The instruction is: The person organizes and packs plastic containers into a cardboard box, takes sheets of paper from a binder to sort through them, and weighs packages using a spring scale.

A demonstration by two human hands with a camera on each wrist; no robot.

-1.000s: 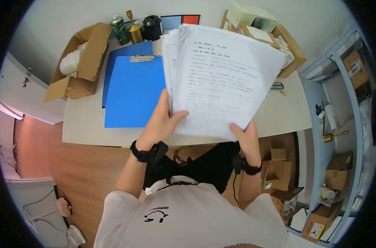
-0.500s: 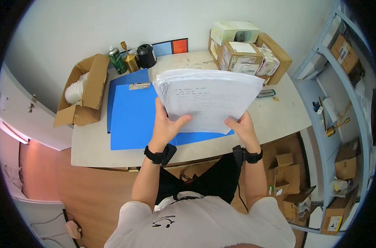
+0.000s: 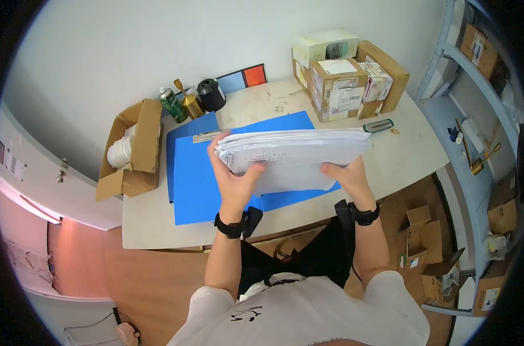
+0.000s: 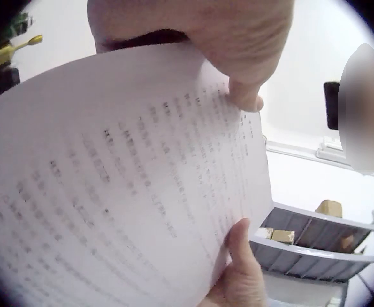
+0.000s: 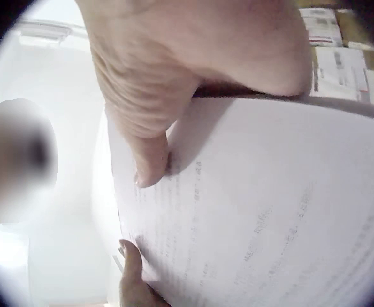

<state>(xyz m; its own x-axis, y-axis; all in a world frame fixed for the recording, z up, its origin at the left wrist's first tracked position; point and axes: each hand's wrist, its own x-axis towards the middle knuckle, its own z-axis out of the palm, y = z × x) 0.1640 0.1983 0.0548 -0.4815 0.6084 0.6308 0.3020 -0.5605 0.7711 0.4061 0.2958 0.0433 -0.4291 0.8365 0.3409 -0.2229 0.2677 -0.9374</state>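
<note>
A thick stack of printed paper point(image 3: 290, 167) is held up in front of the body, tilted so that its upper edge shows. My left hand point(image 3: 233, 184) grips its left side, thumb on the near printed face and fingers behind. On the opposite side my right hand point(image 3: 356, 181) holds it the same way. Both thumbs press on the printed sheet point(image 4: 129, 173) in the left wrist view. Below and behind the stack an open blue folder point(image 3: 198, 190) lies on the table, with a metal clip point(image 3: 207, 136) at its top; the stack hides its middle.
Another blue folder point(image 3: 171, 167) lies partly underneath. At the left stands a carton point(image 3: 143, 138) with white rolls. A green spray can point(image 3: 173, 105), a brass-coloured object point(image 3: 191, 106) and a black container point(image 3: 211, 95) line the back. Boxes point(image 3: 340, 89) and a stapler-like object point(image 3: 378, 126) are at right.
Both hands have lowered the paper stack and tipped its upper edge toward view, exposing more of the blue folder behind it. The grip stays the same. The head view has shifted.
</note>
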